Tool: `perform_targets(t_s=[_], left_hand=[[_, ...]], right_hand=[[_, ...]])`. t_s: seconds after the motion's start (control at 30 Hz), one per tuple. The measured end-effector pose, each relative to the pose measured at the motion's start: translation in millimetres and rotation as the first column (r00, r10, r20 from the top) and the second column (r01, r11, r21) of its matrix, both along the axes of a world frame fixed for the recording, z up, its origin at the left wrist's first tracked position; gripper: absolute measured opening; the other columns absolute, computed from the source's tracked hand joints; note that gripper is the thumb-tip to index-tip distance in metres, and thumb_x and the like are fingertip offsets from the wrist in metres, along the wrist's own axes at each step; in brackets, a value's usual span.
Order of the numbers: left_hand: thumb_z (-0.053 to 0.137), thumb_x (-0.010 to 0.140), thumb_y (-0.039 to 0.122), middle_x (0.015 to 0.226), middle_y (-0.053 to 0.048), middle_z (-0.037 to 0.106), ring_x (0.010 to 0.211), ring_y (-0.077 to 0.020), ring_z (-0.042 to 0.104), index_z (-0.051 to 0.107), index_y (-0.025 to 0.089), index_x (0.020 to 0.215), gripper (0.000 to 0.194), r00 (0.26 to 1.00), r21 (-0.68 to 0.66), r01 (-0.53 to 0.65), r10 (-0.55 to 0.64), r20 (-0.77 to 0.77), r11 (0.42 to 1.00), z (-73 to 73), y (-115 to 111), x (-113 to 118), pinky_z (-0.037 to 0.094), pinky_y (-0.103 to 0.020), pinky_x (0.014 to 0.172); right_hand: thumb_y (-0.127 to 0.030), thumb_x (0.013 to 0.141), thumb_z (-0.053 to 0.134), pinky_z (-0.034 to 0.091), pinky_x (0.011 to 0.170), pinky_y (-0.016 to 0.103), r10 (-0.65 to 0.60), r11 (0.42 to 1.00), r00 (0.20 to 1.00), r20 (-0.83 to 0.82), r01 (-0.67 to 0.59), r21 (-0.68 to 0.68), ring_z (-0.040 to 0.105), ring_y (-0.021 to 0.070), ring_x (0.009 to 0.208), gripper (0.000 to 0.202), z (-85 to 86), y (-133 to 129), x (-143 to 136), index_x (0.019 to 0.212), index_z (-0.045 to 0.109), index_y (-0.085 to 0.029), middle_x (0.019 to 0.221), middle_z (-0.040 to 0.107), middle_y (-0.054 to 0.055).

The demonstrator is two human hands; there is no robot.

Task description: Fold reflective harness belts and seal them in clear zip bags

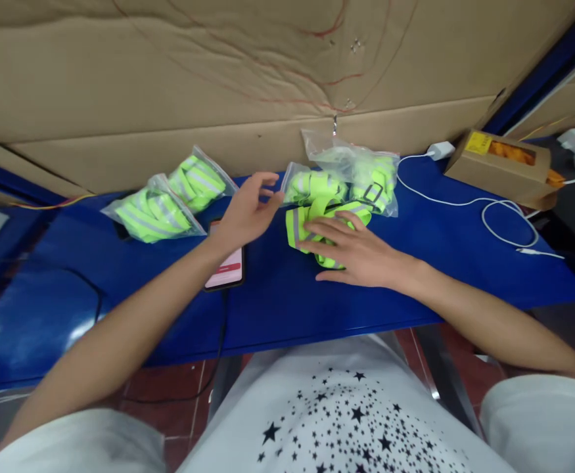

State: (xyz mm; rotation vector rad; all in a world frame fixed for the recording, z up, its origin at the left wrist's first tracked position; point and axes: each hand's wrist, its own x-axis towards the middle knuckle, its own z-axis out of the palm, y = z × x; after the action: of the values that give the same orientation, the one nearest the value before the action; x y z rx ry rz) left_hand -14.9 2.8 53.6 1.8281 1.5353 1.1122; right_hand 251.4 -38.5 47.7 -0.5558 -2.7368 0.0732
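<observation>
On the table [277, 315], the reflective strap [294, 230] is bunched roughly crosswise, folded end pointed left, partly covered by the right hand [359, 253], grip spread wide; the left hand [248, 213] is angled far-rightward, fingers loosely parted.

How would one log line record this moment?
left hand: open, near filled clear plastic bag | right hand: on loose neon-yellow, grey-striped strap | black-edged phone: on blue table

Left hand [249, 213] raised, fingers [266, 179] loosely curled, right hand [363, 255] palm down, fingers spread, forearms [159, 295] angled inward
</observation>
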Motion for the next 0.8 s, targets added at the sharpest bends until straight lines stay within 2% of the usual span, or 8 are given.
perform_targets(t_s=[0.03, 0.1, 0.2, 0.3, 0.4, 0.57, 0.67, 0.8], left_hand=[[0.08, 0.082, 0.03, 0.12, -0.009, 0.068, 0.091, -0.0177, 0.065, 0.065, 0.018, 0.119, 0.041, 0.994, -0.107, -0.054, 0.064, 0.086, 0.993, -2.1, 14, 1, 0.051, -0.028, 0.077], [0.087, 0.074, 0.031, 0.097, -0.007, 0.07, 0.073, -0.0156, 0.063, 0.066, 0.017, 0.109, 0.043, 0.955, -0.353, -0.01, 0.113, 0.274, 0.936, -6.0, 35, 7, 0.048, -0.026, 0.064], [0.092, 0.068, 0.035, 0.07, -0.001, 0.063, 0.055, -0.0115, 0.054, 0.066, 0.016, 0.089, 0.038, 0.915, -0.473, 0.104, 0.102, 0.39, 0.875, -6.4, 48, 17, 0.042, -0.024, 0.053], [0.093, 0.066, 0.035, 0.07, 0.002, 0.063, 0.053, -0.0078, 0.053, 0.063, 0.018, 0.085, 0.04, 0.896, -0.454, 0.114, 0.106, 0.432, 0.884, -0.2, 41, 20, 0.042, -0.021, 0.052], [0.092, 0.067, 0.036, 0.076, 0.004, 0.065, 0.058, -0.0082, 0.059, 0.061, 0.022, 0.089, 0.041, 0.862, -0.349, 0.048, 0.138, 0.488, 0.936, 7.5, 19, 10, 0.047, -0.021, 0.053], [0.086, 0.078, 0.041, 0.07, 0.006, 0.064, 0.064, -0.0109, 0.064, 0.06, 0.026, 0.096, 0.035, 0.781, -0.119, -0.067, 0.126, 0.612, 0.991, 11.1, -26, -3, 0.052, -0.022, 0.056], [0.09, 0.072, 0.035, 0.068, 0.004, 0.065, 0.063, -0.0119, 0.064, 0.062, 0.022, 0.088, 0.035, 0.795, -0.202, 0.041, 0.09, 0.6, 0.979, 5.3, -44, 0, 0.05, -0.021, 0.054], [0.088, 0.074, 0.037, 0.068, -0.001, 0.07, 0.057, -0.0129, 0.062, 0.071, 0.016, 0.079, 0.027, 0.898, -0.319, 0.261, -0.108, 0.426, 0.911, -3.6, -65, 10, 0.049, -0.022, 0.051]], right_hand=[[-0.044, 0.103, 0.059, 0.03, 0.118, 0.055, 0.006, 1.0, 0.999, 0.041, -0.006, 0.013, 0.048, 0.0329, 0.144, 0.05, -4.5, 0, -1, 0.148, 0.054, -0.023, 0.153, 0.055, 0.015], [-0.04, 0.104, 0.056, 0.033, 0.115, 0.053, -0.021, 0.999, 0.998, 0.062, 0.019, 0.039, 0.053, 0.0326, 0.138, 0.042, -10.2, 1, -1, 0.142, 0.059, -0.021, 0.146, 0.061, 0.015], [-0.034, 0.103, 0.054, 0.032, 0.112, 0.053, -0.132, 0.988, 0.99, 0.041, 0.128, 0.085, 0.061, 0.033, 0.124, 0.038, -9.3, 3, 0, 0.138, 0.06, -0.02, 0.135, 0.068, 0.016], [-0.023, 0.101, 0.05, 0.032, 0.109, 0.052, -0.309, 0.945, 0.951, -0.015, 0.309, 0.106, 0.066, 0.0325, 0.107, 0.041, -4.6, 4, 1, 0.142, 0.055, -0.015, 0.113, 0.074, 0.016], [-0.01, 0.096, 0.044, 0.034, 0.106, 0.053, -0.443, 0.886, 0.892, -0.095, 0.451, 0.105, 0.066, 0.0316, 0.097, 0.044, -4.3, 10, 5, 0.139, 0.054, -0.012, 0.098, 0.073, 0.014], [-0.002, 0.094, 0.037, 0.029, 0.111, 0.064, -0.491, 0.838, 0.83, -0.263, 0.533, 0.116, 0.06, 0.0335, 0.116, 0.047, -5.6, 24, 15, 0.13, 0.059, -0.023, 0.119, 0.068, 0.012], [-0.003, 0.097, 0.037, 0.032, 0.112, 0.061, -0.401, 0.885, 0.867, -0.296, 0.451, 0.121, 0.055, 0.0323, 0.129, 0.045, -0.7, 17, 12, 0.129, 0.06, -0.026, 0.135, 0.063, 0.01], [-0.015, 0.105, 0.045, 0.049, 0.096, 0.045, -0.077, 0.993, 0.971, -0.225, 0.095, 0.073, 0.063, 0.0266, 0.117, 0.031, 0.4, -3, -6, 0.131, 0.058, -0.023, 0.129, 0.068, 0.01]])
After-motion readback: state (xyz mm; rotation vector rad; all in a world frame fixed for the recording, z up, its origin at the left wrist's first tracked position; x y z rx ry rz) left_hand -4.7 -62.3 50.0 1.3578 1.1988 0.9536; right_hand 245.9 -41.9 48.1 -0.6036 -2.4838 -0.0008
